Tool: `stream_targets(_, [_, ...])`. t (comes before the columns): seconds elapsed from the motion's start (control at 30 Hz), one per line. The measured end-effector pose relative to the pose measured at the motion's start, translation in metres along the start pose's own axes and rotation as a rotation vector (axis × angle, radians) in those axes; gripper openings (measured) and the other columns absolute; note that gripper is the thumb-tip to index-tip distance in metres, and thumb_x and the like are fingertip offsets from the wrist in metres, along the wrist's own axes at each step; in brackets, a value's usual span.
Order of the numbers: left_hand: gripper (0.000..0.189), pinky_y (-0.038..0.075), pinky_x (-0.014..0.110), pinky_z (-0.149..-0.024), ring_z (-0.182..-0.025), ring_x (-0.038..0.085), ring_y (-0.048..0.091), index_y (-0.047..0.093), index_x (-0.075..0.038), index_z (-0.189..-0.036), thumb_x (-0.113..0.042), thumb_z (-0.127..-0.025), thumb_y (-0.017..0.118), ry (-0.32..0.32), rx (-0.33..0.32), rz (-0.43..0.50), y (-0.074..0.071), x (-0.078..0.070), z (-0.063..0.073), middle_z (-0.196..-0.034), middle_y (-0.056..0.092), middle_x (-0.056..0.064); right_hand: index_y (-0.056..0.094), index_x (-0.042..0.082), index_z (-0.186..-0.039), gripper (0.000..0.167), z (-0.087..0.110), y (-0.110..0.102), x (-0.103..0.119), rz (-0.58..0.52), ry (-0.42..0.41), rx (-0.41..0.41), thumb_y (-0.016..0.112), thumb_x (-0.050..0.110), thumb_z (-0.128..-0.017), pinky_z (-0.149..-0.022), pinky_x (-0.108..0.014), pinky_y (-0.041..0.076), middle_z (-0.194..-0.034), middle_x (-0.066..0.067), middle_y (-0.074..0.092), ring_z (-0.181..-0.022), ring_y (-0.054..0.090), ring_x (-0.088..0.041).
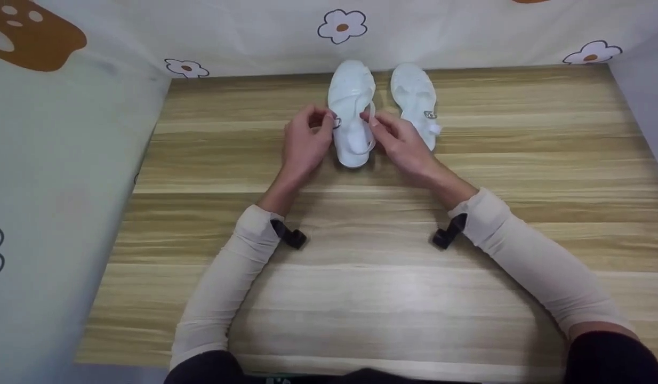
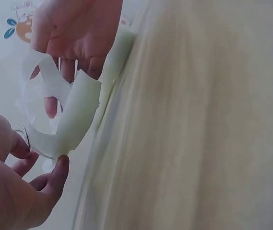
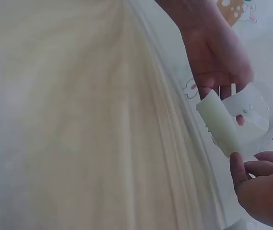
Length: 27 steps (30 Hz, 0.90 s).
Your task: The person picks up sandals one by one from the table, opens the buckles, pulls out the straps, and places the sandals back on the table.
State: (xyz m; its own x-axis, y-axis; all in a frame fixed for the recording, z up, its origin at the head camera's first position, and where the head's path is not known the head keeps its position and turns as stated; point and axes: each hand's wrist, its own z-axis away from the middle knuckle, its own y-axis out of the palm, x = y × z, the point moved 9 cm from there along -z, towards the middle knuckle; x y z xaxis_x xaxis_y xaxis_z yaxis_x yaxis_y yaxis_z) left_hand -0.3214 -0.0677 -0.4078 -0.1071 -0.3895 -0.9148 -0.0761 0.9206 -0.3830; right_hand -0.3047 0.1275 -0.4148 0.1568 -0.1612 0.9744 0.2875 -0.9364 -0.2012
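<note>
Between my two hands is a white sandal (image 1: 351, 80), its toe pointing to the back and its heel toward me. My left hand (image 1: 307, 141) grips its left side, with finger and thumb at the small metal buckle (image 1: 337, 123). On the other side my right hand (image 1: 404, 141) holds the sandal by its side and thin looped strap (image 1: 372, 145). In the left wrist view, the left fingers touch the sole near the heel (image 2: 81, 112). The right wrist view shows the right thumb against the sole; other fingertips are partly hidden.
A second white sandal (image 1: 412, 88) lies to the right, its buckle (image 1: 430, 114) showing. Both are near the back edge of the wood-grain table (image 1: 361, 298). A flower-patterned cloth (image 1: 265, 37) hangs behind it, with a pale wall covering (image 1: 67, 176) at the left.
</note>
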Motion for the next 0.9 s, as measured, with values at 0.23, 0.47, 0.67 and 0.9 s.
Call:
stream_targets(0.23, [0.014, 0.055, 0.026, -0.099, -0.108, 0.013, 0.070, 0.074, -0.012, -0.106, -0.022, -0.107, 0.064, 0.033, 0.065, -0.005, 0.010, -0.008, 0.017, -0.108, 0.075, 0.002, 0.060, -0.002, -0.149, 0.044, 0.022, -0.005, 0.001, 0.112, -0.013, 0.069, 0.051, 0.025, -0.116, -0.124, -0.043, 0.044, -0.160, -0.018, 0.057, -0.150, 0.055, -0.029])
stream_targets(0.47, [0.013, 0.056, 0.030, -0.100, -0.107, 0.015, 0.070, 0.074, -0.009, -0.105, -0.018, -0.107, 0.065, 0.045, 0.138, 0.003, 0.025, -0.010, 0.028, -0.105, 0.075, 0.005, 0.060, 0.000, -0.150, 0.043, 0.041, -0.016, -0.005, 0.175, -0.003, 0.117, 0.052, 0.026, -0.116, -0.123, -0.037, 0.044, -0.155, -0.016, 0.062, -0.149, 0.055, -0.026])
stream_targets(0.67, [0.012, 0.061, 0.029, -0.089, -0.103, 0.014, 0.072, 0.073, -0.007, -0.105, -0.015, -0.107, 0.065, 0.028, 0.203, 0.038, 0.037, -0.010, 0.040, -0.104, 0.075, 0.006, 0.065, 0.001, -0.143, 0.042, 0.054, -0.022, -0.010, 0.239, 0.022, 0.154, 0.051, 0.031, -0.116, -0.113, -0.023, 0.047, -0.151, -0.014, 0.066, -0.145, 0.057, -0.025])
stream_targets(0.9, [0.013, 0.064, 0.029, -0.084, -0.100, 0.015, 0.073, 0.072, -0.005, -0.105, -0.013, -0.108, 0.063, 0.018, 0.258, 0.089, 0.045, -0.008, 0.045, -0.105, 0.074, 0.009, 0.063, 0.008, -0.149, 0.046, 0.063, -0.027, -0.012, 0.284, 0.059, 0.167, 0.052, 0.037, -0.115, -0.106, -0.021, 0.048, -0.150, -0.010, 0.067, -0.138, 0.061, -0.023])
